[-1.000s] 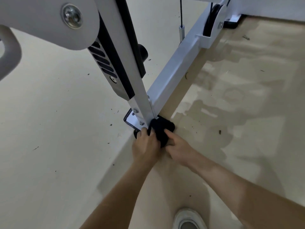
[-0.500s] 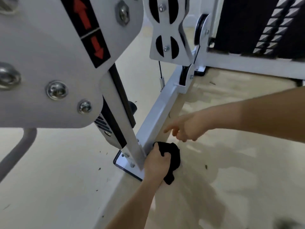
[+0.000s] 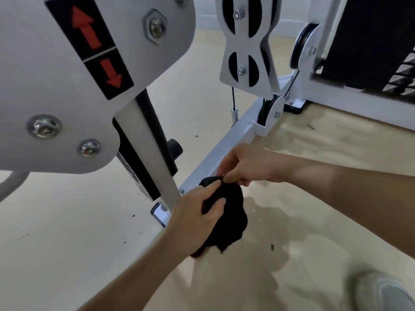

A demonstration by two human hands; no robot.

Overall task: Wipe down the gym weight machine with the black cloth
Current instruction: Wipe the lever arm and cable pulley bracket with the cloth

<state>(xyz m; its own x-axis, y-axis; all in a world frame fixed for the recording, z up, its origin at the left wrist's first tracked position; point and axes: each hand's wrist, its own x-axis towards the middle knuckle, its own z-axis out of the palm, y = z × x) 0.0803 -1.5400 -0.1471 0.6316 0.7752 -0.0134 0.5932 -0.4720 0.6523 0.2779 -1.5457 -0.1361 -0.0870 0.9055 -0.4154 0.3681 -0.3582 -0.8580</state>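
The floor (image 3: 325, 198) on the right is open. On the left, the slanted white post (image 3: 155, 176) and the low white bar (image 3: 224, 149) block the way.

A pale beige gym floor (image 3: 67, 243) lies scattered with small dark specks of debris (image 3: 272, 247), its right side marked by blotchy, glossy damp-looking patches (image 3: 303, 221) under soft, even light. A strip of light wall (image 3: 206, 21) meets the floor in the distance. A grey shoe (image 3: 381, 292) sits at lower right.
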